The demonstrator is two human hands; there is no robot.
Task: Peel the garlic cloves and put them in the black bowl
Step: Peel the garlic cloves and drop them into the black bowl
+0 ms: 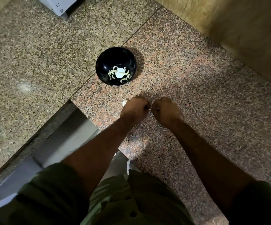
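A black bowl (116,66) stands on the speckled granite counter (196,95), holding several pale peeled garlic cloves (113,73) around a bright glare spot. Nearer me, my left hand (135,107) and my right hand (166,109) are held close together above the counter, fingers curled, pinching a small garlic clove (150,109) between them; only a sliver of it shows. A whitish bit of garlic or skin (124,103) peeks out at the left of my left hand.
The counter's edge runs diagonally at lower left, with a drop to a grey floor (63,143). A white appliance corner (58,5) sits at the far back left. A tan wall (245,30) bounds the counter at the right.
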